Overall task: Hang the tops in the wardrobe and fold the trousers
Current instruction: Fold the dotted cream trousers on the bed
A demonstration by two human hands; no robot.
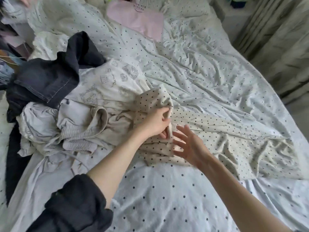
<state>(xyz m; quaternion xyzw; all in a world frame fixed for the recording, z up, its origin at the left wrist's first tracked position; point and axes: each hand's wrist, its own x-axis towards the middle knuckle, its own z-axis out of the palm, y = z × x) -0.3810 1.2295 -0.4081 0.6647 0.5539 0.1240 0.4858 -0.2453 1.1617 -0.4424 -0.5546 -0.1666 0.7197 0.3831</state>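
Note:
A cream garment with dark dots (209,128) lies crumpled across the bed, stretching to the right. My left hand (157,123) grips a bunched fold of it near its left end. My right hand (189,146) hovers just beside that, fingers spread, over the same cloth. To the left is a heap of clothes: dark jeans (50,79), a white printed top (108,84) and pale grey and beige garments (75,128).
The bed is covered by a white sheet with dark dots (158,198). A pink garment (142,20) lies at the far end. Curtains (275,47) hang at the right. More clutter sits beyond the bed's left edge (10,47).

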